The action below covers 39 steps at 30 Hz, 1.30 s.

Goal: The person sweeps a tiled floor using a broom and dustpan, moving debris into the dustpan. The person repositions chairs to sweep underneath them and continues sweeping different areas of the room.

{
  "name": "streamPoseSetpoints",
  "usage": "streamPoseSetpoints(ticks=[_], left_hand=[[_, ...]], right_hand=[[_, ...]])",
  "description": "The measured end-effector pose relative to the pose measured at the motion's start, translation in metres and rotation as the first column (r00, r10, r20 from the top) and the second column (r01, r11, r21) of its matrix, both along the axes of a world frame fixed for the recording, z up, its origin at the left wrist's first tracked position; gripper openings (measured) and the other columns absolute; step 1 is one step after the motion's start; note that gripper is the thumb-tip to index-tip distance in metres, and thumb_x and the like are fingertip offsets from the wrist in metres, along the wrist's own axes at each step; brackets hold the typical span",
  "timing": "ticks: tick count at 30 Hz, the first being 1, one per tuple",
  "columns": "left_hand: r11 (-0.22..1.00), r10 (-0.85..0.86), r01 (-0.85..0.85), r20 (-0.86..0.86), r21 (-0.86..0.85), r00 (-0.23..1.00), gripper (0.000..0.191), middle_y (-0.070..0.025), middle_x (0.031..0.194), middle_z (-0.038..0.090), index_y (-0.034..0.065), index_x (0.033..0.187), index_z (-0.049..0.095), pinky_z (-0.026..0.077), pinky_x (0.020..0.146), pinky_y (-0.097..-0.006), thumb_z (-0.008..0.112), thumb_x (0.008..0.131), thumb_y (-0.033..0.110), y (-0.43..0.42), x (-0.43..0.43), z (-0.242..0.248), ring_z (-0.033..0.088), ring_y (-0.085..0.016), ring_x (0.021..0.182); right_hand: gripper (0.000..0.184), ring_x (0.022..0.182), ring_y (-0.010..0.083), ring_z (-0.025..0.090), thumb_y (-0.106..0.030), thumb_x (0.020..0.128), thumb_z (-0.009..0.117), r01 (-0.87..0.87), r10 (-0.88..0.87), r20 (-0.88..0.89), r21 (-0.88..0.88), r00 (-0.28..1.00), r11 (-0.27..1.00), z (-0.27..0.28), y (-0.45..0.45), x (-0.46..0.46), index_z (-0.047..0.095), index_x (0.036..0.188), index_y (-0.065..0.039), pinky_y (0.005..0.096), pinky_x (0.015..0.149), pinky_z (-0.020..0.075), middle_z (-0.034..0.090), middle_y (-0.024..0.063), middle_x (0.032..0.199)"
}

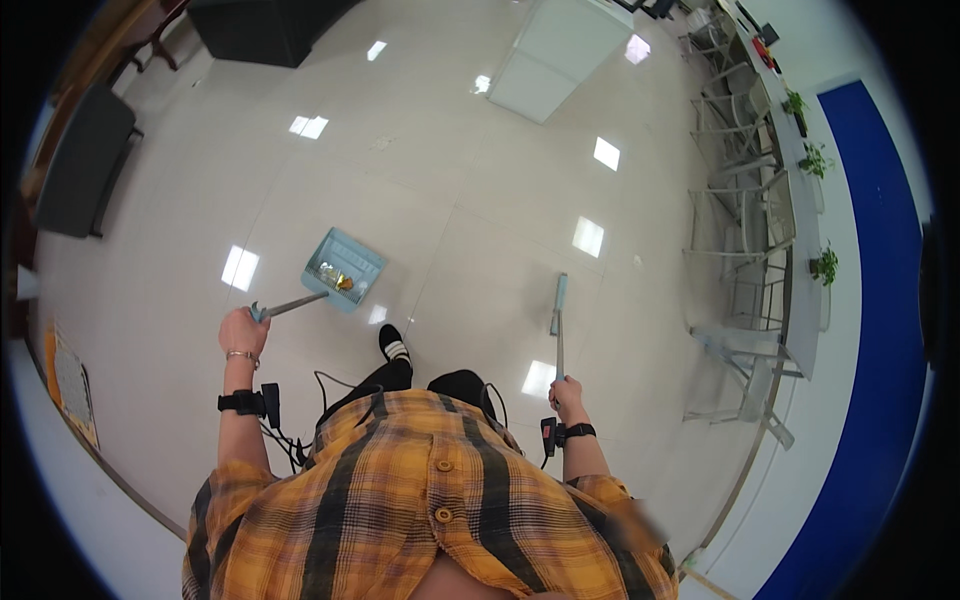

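My left hand (244, 331) grips the top of a long-handled blue dustpan (357, 259), out in front of me to the left. Inside the pan, near its toothed back edge, lies some crumpled litter (336, 276), part clear or silvery and part yellow-orange. On the other side my right hand (567, 394) is closed around the handle of a broom (559, 304) with a narrow blue head. The broom head is well apart from the dustpan; whether it touches the floor I cannot tell.
Glossy pale floor tiles (465, 180) reflect the ceiling lights. Folding chairs (750, 217) and a long narrow table (801, 300) with potted plants (823, 264) line the right wall. A white cabinet (559, 56) stands ahead. Dark seats (86, 161) are at left. Cables (289, 442) hang by my waist.
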<state>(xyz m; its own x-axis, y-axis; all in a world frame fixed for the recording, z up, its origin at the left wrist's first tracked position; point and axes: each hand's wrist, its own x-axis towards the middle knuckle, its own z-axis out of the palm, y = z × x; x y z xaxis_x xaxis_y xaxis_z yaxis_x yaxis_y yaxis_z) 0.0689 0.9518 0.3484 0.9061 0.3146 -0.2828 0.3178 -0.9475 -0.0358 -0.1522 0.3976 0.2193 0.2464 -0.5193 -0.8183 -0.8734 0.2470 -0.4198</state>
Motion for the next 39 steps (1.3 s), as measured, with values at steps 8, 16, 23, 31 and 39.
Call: streamPoseSetpoints(ticks=[8,16,23,31,39], left_hand=[[0.997,-0.074,0.074,0.002,-0.008,0.997,0.031,-0.0165,0.074,0.062,0.0034,0.073,0.063,0.050,0.062,-0.0427,0.070,0.066,0.033,-0.036,0.080,-0.012,0.060,-0.034,0.071],[0.990,-0.135,0.133,0.028,0.053,0.991,0.032,-0.0178,0.073,0.062,0.0017,0.071,0.062,0.049,0.061,-0.0442,0.070,0.065,0.032,-0.086,0.140,-0.035,0.060,-0.035,0.070],[0.989,-0.137,0.133,0.067,0.061,0.988,0.034,-0.0185,0.072,0.062,0.0010,0.071,0.062,0.050,0.061,-0.0445,0.071,0.064,0.033,-0.168,0.217,-0.051,0.060,-0.036,0.069],[0.982,-0.187,0.184,0.084,0.043,0.979,0.033,-0.0183,0.073,0.062,0.0013,0.074,0.062,0.050,0.061,-0.0449,0.071,0.066,0.033,-0.273,0.310,-0.053,0.061,-0.036,0.070],[0.943,-0.331,0.329,0.070,0.044,0.941,0.033,-0.0186,0.073,0.062,0.0016,0.074,0.062,0.050,0.062,-0.0443,0.069,0.066,0.033,-0.367,0.388,-0.066,0.061,-0.036,0.070]], right_hand=[[0.017,0.041,0.0166,0.047,-0.004,0.077,0.050,0.217,-0.344,0.187,0.489,0.920,0.845,-0.046,0.014,0.117,0.047,0.061,-0.006,0.0270,0.034,0.0334,0.046,0.0056,0.051],[0.010,0.041,0.0181,0.043,0.000,0.075,0.048,-0.099,-0.046,0.310,0.437,0.950,0.894,-0.043,0.014,0.307,0.047,0.066,-0.002,0.0284,0.036,0.0285,0.043,0.0063,0.049],[0.008,0.040,0.0098,0.039,-0.003,0.077,0.047,-0.057,-0.100,0.311,0.460,0.945,0.886,-0.009,-0.092,0.351,0.052,0.083,-0.001,0.0245,0.035,0.0289,0.043,0.0015,0.051],[0.046,0.041,0.0114,0.043,-0.004,0.073,0.051,-0.090,0.058,0.230,0.130,0.971,0.987,-0.013,-0.202,0.318,0.047,0.118,0.002,0.0255,0.037,0.0336,0.048,0.0036,0.054],[0.008,0.039,0.0212,0.045,-0.004,0.070,0.052,0.046,-0.038,0.079,-0.102,0.996,0.994,-0.063,-0.252,0.310,0.053,0.073,0.003,0.0332,0.037,0.0369,0.050,0.0107,0.053]])
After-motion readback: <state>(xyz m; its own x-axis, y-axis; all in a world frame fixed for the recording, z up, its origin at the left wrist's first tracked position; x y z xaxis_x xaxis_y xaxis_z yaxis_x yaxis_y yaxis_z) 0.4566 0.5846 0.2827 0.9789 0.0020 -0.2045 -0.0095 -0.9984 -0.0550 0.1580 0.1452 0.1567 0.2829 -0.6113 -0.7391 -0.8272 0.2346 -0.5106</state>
